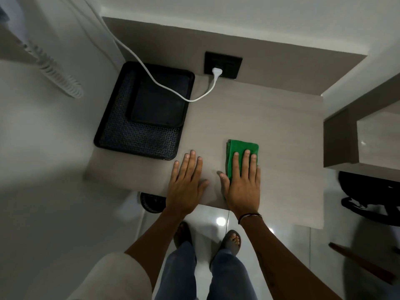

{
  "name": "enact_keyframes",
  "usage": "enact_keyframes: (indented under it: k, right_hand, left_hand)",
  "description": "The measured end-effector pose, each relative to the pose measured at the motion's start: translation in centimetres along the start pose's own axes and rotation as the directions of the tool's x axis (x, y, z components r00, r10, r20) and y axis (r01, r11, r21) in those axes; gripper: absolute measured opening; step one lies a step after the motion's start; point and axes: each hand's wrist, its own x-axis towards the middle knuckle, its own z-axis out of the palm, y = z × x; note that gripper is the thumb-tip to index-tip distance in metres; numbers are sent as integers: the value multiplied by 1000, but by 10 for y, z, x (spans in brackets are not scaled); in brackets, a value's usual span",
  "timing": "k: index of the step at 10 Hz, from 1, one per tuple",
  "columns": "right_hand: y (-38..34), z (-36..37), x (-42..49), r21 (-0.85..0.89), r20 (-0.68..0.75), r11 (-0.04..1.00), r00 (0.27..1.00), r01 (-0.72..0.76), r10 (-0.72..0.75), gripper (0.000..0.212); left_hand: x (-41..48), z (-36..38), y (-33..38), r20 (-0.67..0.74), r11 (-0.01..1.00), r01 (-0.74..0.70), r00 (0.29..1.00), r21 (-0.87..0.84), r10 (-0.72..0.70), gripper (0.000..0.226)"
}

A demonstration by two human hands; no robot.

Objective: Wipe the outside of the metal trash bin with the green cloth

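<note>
A folded green cloth (242, 146) lies on the pale desk top (277, 126), near its front edge. My right hand (243, 187) rests flat on the cloth's near half with fingers straight, not gripping it. My left hand (186, 185) lies flat on the bare desk just left of it, fingers spread, holding nothing. Under the desk's front edge, left of my left wrist, a dark round meshed rim (151, 202) shows; it looks like the trash bin, mostly hidden by the desk.
A black patterned tray (121, 135) with a smaller black tray (158, 105) in it sits at the desk's left. A white cable (151, 79) crosses it to a plug in a black wall socket (229, 61). A coiled cord (58, 72) hangs at left. A black object (368, 195) stands at right.
</note>
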Motion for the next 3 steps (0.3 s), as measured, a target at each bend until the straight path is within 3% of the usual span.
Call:
enact_keyframes:
  k: [3]
  right_hand:
    - [1, -11, 1, 66, 33, 998, 999, 24, -26, 85]
  left_hand:
    - [-4, -18, 10, 29, 1000, -1, 1000, -8, 2, 78]
